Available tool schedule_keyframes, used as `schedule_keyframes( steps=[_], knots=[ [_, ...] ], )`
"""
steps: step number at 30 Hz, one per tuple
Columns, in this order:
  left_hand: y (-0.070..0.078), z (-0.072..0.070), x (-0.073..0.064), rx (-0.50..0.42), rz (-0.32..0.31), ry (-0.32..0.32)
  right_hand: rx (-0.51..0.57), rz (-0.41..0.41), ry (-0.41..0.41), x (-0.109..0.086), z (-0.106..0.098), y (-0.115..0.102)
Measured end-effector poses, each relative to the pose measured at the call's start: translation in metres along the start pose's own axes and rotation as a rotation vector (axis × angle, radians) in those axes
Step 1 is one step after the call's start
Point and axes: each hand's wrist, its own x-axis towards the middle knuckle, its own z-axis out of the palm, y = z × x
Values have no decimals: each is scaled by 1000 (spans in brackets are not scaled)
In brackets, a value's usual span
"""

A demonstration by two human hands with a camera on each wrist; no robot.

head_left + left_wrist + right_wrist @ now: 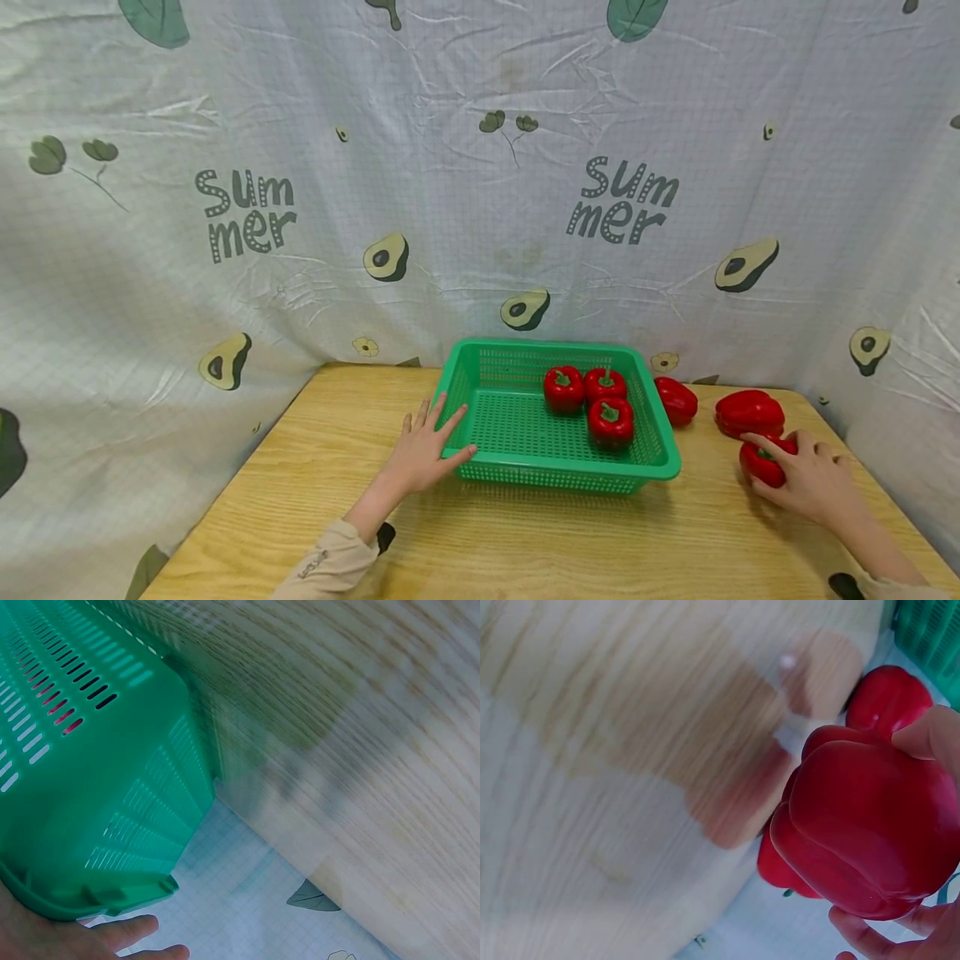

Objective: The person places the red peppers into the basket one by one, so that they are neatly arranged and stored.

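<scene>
My right hand (pixel 813 483) grips a red bell pepper (pixel 763 463) at the right of the table, thumb on one side and fingers on the other; the right wrist view shows this bell pepper (pixel 870 825) large between them. Just behind it lies another red bell pepper (pixel 750 413). A further bell pepper (pixel 677 402) lies beside the basket's right wall. My left hand (pixel 423 454), fingers spread and straight, rests at the left rim of the green plastic basket (pixel 555 472). Inside the basket, toward its right, three red bell peppers (pixel 611 423) stand with stems up.
The wooden table (pixel 315 467) carries everything. A pale curtain (pixel 435 167) printed with avocados and lettering hangs behind the table and along its sides.
</scene>
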Motion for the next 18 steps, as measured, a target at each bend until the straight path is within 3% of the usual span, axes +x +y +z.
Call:
schedule_keyframes(
  steps=[7, 18],
  knots=[
    [0, 2, 0, 1, -8, -9, 25, -14, -12, 3, -5, -10],
    [1, 0, 0, -17, -7, -6, -9, -123, 134, 13, -14, -27]
  ],
)
